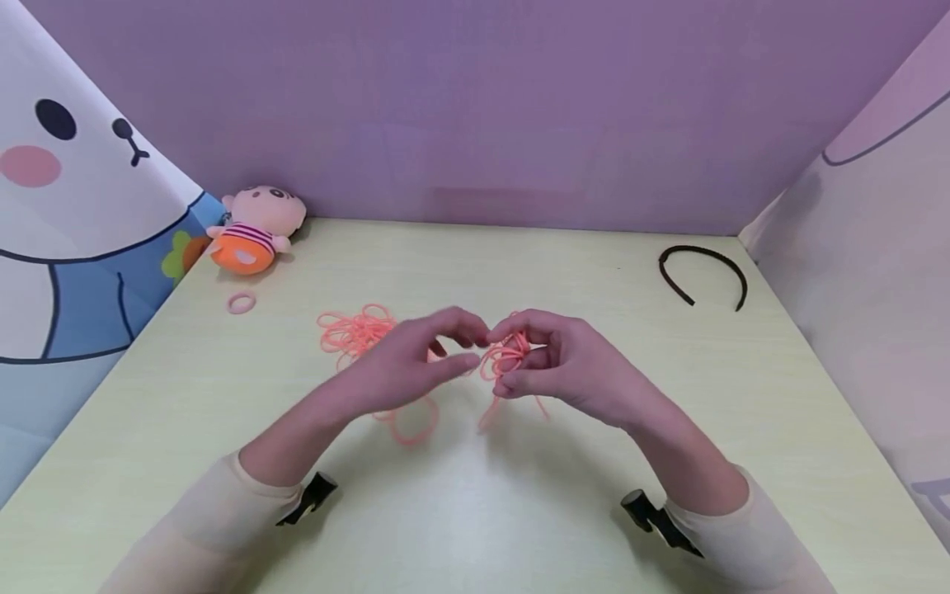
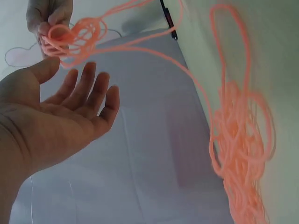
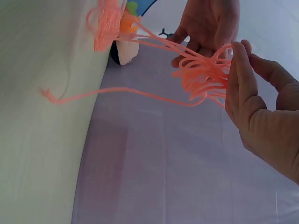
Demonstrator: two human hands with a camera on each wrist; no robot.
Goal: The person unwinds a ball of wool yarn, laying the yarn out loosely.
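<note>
Above the table my right hand (image 1: 575,363) pinches a looped bundle of coral-orange cord (image 1: 506,356) between thumb and fingers. Loose ends hang from that bundle, one with a small knot (image 3: 49,97) in the right wrist view. My left hand (image 1: 404,359) faces it with relaxed, slightly bent fingers and nothing in its grip. In the left wrist view its palm (image 2: 65,119) is turned up, just below the bundle. A larger heap of the same cord (image 2: 243,140) lies on the table, partly hidden behind my left hand in the head view. Strands run from the heap to the held bundle.
A plush doll (image 1: 256,231) in orange and stripes sits at the back left, with a pink ring (image 1: 241,303) in front of it. A black headband (image 1: 705,252) lies at the back right. Fabric walls (image 1: 490,115) border the pale table (image 1: 475,511) on the back and sides.
</note>
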